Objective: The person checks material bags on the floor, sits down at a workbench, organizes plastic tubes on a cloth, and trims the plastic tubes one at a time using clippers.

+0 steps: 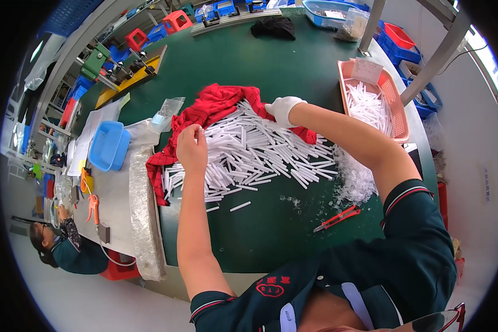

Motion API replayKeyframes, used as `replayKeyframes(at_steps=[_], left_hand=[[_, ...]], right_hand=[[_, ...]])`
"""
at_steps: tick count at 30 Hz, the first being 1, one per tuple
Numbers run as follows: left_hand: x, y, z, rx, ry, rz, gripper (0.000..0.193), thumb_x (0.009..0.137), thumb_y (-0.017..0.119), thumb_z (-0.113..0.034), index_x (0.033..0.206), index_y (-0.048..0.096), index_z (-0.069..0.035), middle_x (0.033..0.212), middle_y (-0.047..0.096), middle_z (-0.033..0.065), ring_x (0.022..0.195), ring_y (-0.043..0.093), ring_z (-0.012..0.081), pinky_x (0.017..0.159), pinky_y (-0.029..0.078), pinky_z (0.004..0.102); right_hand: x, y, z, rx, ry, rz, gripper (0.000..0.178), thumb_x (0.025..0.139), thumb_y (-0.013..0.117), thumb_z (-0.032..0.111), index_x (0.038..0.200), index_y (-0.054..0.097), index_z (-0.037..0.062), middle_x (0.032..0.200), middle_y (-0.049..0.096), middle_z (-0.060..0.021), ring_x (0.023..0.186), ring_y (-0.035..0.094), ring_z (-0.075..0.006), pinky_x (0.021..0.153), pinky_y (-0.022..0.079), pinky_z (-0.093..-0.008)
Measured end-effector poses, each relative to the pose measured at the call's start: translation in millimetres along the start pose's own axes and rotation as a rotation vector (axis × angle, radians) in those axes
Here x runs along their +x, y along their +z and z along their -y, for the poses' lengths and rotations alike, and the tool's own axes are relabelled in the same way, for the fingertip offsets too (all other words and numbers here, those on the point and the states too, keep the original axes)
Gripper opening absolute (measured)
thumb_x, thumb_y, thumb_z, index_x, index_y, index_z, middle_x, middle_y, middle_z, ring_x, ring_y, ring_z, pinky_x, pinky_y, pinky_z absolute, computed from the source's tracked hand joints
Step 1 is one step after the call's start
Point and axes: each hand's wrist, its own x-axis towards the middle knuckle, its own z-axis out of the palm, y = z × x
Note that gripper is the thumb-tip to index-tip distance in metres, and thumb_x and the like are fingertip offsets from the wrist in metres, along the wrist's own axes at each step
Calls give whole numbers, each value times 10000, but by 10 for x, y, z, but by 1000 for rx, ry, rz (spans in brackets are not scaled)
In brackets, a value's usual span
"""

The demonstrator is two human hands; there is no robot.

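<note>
A large heap of short white plastic tubes (249, 146) lies on a red cloth (213, 102) with dark stripes. The cloth is bunched around the heap's far and left sides. My left hand (192, 148), bare, is closed at the cloth's left part, its fingertips pinched together over the fabric. At the far right of the heap, my right hand (285, 110), in a white glove, grips the cloth; its fingers are partly hidden. A few tubes have strayed onto the green tabletop (249, 232) near me.
Clear plastic scraps (355, 177) are piled right of the heap, with a red utility knife (337, 218) nearer me. A pink basket (402, 124) of tubes stands right. On the left are a blue tray (109, 145) and a seated co-worker (66, 243).
</note>
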Motion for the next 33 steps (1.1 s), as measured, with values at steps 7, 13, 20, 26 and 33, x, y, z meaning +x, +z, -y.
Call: replayKeyframes(at_steps=[7, 13, 20, 26, 33], left_hand=[[-315, -119, -321, -176, -62, 110, 134, 784, 652, -74, 907, 606, -43, 844, 619, 94, 744, 597, 237, 683, 473, 352], [-528, -348, -794, -242, -129, 297, 143, 781, 646, -88, 916, 614, -52, 866, 630, 85, 788, 608, 242, 699, 482, 347], [-828, -117, -1240, -172, 71, 335, 115, 790, 609, -97, 902, 620, -74, 863, 633, 73, 850, 601, 269, 702, 492, 393], [-1028, -56, -1367, -117, 186, 293, 181, 708, 606, -53, 885, 628, -88, 739, 560, 64, 750, 576, 256, 633, 482, 384], [-1050, 18, -1399, -32, 183, 250, 175, 686, 570, -56, 856, 604, -85, 788, 537, 55, 806, 551, 247, 659, 459, 364]], right_hand=[[5, 58, 350, -101, -133, -106, 352, 830, 532, 158, 1176, 545, 102, 1080, 629, -169, 996, 626, -317, 781, 520, -425], [-153, -310, 63, -75, 13, -312, 326, 760, 587, 70, 1079, 628, 126, 1068, 650, -105, 968, 645, -284, 738, 538, -400], [6, -233, -527, 20, 366, -365, 373, 775, 589, 111, 1148, 593, 118, 1121, 627, -118, 1019, 623, -313, 804, 530, -405], [238, -107, -276, 195, 308, -368, 520, 801, 532, 125, 1310, 459, 200, 1329, 461, -103, 1220, 473, -297, 917, 469, -435], [177, 93, -200, -77, 116, -383, 436, 798, 518, 137, 1225, 542, 220, 1238, 517, -88, 1166, 498, -302, 886, 476, -447]])
